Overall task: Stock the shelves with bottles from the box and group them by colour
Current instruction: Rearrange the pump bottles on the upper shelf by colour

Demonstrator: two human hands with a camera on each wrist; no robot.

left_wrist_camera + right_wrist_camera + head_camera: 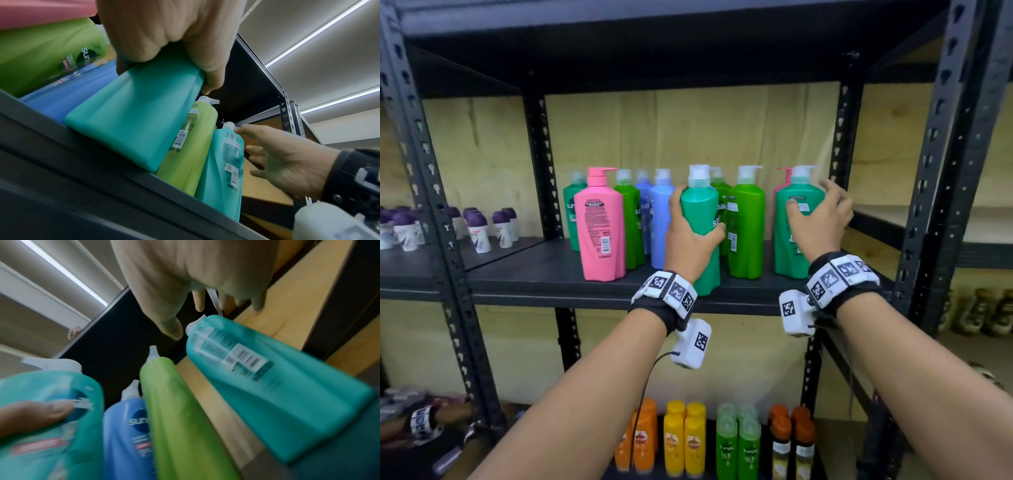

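Your left hand [690, 236] was wrapped around a teal bottle [700, 233], thumb on its left side and fingers curled round the right, the bottle standing at the front edge of the middle shelf [551, 274]. From the left wrist view, the same teal bottle [131, 116] sat with its base at the shelf lip, your fingers [209, 69] clamped over its upper body.

Your right hand [816, 219] was spread open at a second teal bottle [796, 229], which stood to the right of the held bottle on the same shelf. The fingers were apart and loosely bent around its right shoulder. The right wrist view is blurred, and whether the fingertips touched that bottle [267, 378] cannot be told.

Between the two teal bottles stood a green bottle [746, 229], label side facing you. A pink bottle [780, 185] showed just behind the second teal bottle. To the left of the held bottle stood a blue bottle [661, 219], then another green bottle [631, 222], then a pink bottle [601, 226] at the front, with a teal bottle [571, 212] behind it.

Below the held bottle, the lower shelf carried small orange bottles [643, 442], yellow bottles [685, 442], green bottles [736, 445] and brown-capped bottles [791, 445], grouped by colour. Far left of the held bottle, purple-capped white containers [479, 229] stood on the neighbouring rack.
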